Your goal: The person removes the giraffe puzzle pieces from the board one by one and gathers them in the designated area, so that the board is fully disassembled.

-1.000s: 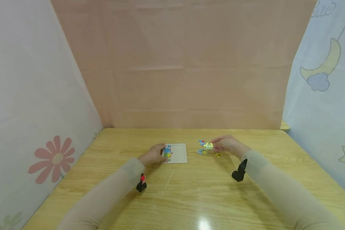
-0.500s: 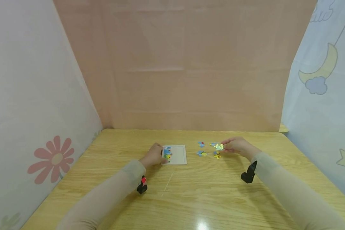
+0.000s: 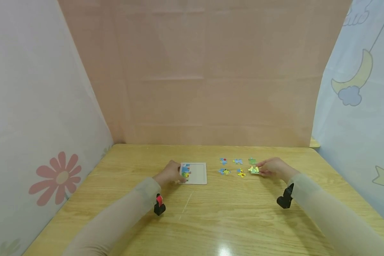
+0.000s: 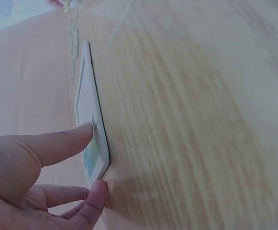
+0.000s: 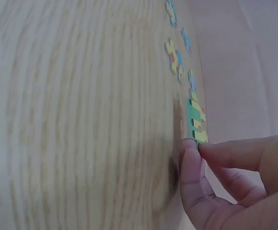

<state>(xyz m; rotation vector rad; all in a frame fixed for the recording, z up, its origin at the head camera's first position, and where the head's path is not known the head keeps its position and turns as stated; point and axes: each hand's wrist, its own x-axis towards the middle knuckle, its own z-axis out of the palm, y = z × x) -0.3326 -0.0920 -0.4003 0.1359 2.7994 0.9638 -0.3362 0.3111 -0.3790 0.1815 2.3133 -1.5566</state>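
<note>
On the wooden table lies a white puzzle tray [image 3: 198, 174] with blue, yellow and green pieces fitted along its left side. My left hand [image 3: 169, 172] holds the tray's left edge, thumb [image 4: 76, 139] over the fitted pieces and fingers at the outer edge. To the right, my right hand [image 3: 276, 168] pinches a yellow and green puzzle piece [image 5: 195, 120] between thumb and fingertips, close over the table. Several loose puzzle pieces, among them a blue one with a red spot [image 3: 223, 161] and a green one [image 3: 252, 161], lie in two rows between tray and right hand.
The wooden table [image 3: 192, 220] runs back to a pinkish-brown cloth [image 3: 204, 78]. Pale printed cloths stand at the left [image 3: 44, 89] and right [image 3: 355, 135]. Black wrist cameras [image 3: 286, 197] sit on both sleeves.
My right hand has moved right and slightly nearer with the puzzle piece, uncovering the loose pieces behind, including a green one now lying in the back row. My left hand stays at the tray.
</note>
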